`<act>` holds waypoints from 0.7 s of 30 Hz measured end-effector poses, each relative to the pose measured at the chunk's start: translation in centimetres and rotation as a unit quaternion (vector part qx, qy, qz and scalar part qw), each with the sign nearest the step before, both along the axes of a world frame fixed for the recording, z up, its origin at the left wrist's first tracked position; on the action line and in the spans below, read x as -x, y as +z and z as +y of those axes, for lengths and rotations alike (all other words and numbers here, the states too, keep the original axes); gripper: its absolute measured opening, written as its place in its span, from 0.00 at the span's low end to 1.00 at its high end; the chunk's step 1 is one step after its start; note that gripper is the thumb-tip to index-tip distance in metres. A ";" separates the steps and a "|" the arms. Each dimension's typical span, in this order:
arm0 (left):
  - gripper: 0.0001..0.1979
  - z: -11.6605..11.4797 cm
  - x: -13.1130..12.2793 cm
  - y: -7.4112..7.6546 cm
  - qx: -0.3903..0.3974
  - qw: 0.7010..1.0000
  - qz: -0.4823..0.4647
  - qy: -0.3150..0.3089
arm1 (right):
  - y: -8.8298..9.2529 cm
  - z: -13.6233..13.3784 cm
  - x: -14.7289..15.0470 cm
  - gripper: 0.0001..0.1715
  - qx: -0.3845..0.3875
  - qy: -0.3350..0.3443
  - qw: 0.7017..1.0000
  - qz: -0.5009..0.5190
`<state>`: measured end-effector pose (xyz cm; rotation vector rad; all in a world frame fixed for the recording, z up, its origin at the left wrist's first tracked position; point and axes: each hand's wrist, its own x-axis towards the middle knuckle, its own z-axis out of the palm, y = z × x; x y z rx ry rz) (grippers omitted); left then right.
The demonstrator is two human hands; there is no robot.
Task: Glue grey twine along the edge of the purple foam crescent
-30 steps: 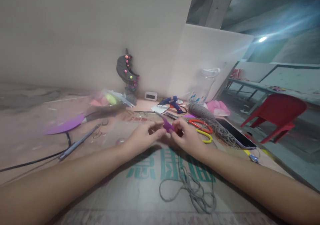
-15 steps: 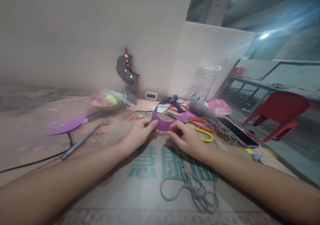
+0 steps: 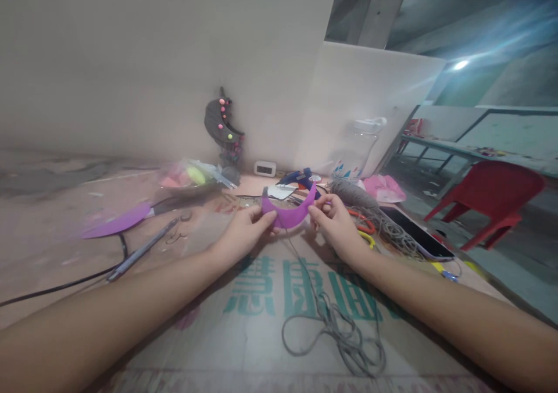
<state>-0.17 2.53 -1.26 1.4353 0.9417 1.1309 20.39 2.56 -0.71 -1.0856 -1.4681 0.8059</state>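
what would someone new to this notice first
The bright purple crescent held up in the middle catches the eye first, pinched between the left hand and the right hand. Below it, a tangle of grey yarn lies on cardboard printed with big green characters. A red chair stands out at the far right.

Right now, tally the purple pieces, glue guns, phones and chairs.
Purple pieces: 2, crescent and flat piece
Glue gun: 1
Phone: 1
Chair: 1
Total: 5
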 end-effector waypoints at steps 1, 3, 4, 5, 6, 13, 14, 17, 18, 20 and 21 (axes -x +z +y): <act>0.16 0.1 0.0 -0.1 0.000 1.000 0.002 0.002 | 0.0 0.0 0.0 0.19 0.004 -0.016 1.000 0.010; 0.18 0.3 0.0 -0.4 0.007 1.000 0.004 0.000 | 0.1 0.0 0.0 0.21 0.015 -0.029 0.999 0.016; 0.19 0.4 0.0 -0.4 0.013 1.000 0.005 -0.002 | 0.3 0.0 0.0 0.21 0.023 -0.023 0.999 0.012; 0.19 0.4 0.0 -0.5 0.020 1.000 0.007 -0.004 | 0.5 -0.1 -0.1 0.20 0.029 -0.014 0.999 0.007; 0.19 0.4 0.0 -0.5 0.029 1.000 0.010 -0.005 | 0.8 -0.1 -0.2 0.20 0.029 -0.006 1.000 0.000; 0.11 0.2 -0.1 -0.4 0.039 0.998 0.028 -0.034 | 3.5 2.1 -2.8 0.16 -0.054 -0.047 0.995 -0.072; 0.11 0.2 -0.1 -0.6 0.034 0.998 0.024 -0.044 | 3.4 2.9 -3.4 0.14 -0.061 -0.059 0.990 -0.109; 0.12 0.4 -0.1 -0.9 0.033 0.997 0.040 -0.061 | 2.3 5.4 -4.8 0.21 -0.051 -0.083 0.971 -0.220; 0.13 0.4 -0.1 -1.0 0.037 0.996 0.053 -0.061 | 1.8 6.3 -5.1 0.23 -0.042 -0.080 0.967 -0.239; 0.14 0.3 -0.1 -1.0 0.040 0.995 0.071 -0.057 | 1.0 7.8 -5.1 0.26 -0.025 -0.067 0.959 -0.273; 0.14 0.3 -0.1 -1.0 0.041 0.995 0.077 -0.054 | 0.8 8.6 -5.0 0.28 -0.020 -0.062 0.956 -0.285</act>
